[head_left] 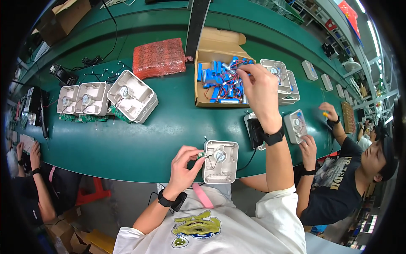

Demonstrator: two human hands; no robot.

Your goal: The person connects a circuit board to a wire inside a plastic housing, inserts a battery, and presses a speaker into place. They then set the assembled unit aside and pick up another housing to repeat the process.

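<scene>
My left hand (pixel 183 168) pinches a small green circuit board (pixel 201 156) at the left wall of a white plastic housing (pixel 209 171). That housing lies open side up near the table's front edge. Inside it sits a round speaker (pixel 220 155), with thin wires running toward the board. My right hand (pixel 260 86) is raised over the right part of a cardboard box (pixel 198 94), its thumb and fingers pinched together. Blue cylindrical batteries (pixel 220 75) with red and black wires fill the box. What the right fingertips hold, if anything, cannot be made out.
Left on the green table (pixel 177 122) stand several open white housings (pixel 86 99) with green boards. A red bubble-wrap package (pixel 158 58) lies behind. Stacked housings (pixel 275 72) and a black device (pixel 255 131) are on the right, beside a co-worker handling another housing (pixel 295 127).
</scene>
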